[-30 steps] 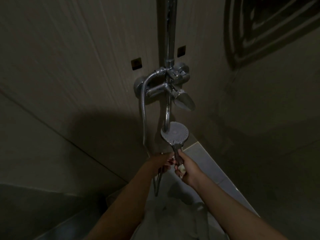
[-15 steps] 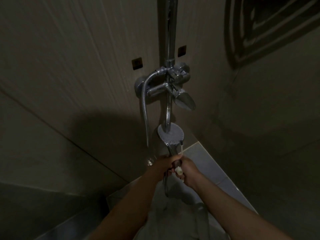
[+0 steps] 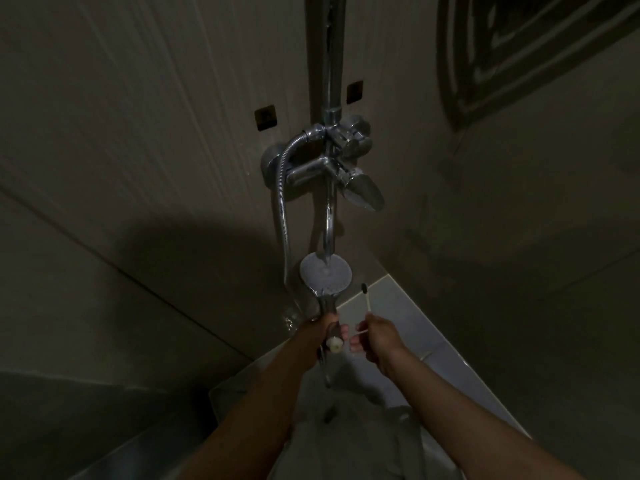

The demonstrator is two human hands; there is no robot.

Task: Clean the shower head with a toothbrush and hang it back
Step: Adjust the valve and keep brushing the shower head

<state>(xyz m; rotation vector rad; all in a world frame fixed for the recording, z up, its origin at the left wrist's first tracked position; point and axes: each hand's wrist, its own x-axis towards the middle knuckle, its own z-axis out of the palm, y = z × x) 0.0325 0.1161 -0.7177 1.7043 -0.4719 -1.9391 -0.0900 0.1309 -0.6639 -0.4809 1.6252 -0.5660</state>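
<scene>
Dim shower wall (image 3: 138,133), toothbrush (image 3: 366,300) bristles indistinct

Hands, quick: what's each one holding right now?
Left hand: closed around the handle of the shower head.
Right hand: closed, pinching the toothbrush.

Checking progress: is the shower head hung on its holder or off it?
Off. The left hand grips the shower head by its handle; the right hand holds the toothbrush beside it.

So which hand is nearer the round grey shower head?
Left. The left hand grips the shower head by its handle; the right hand is apart, lower right, holding a pale toothbrush.
</scene>
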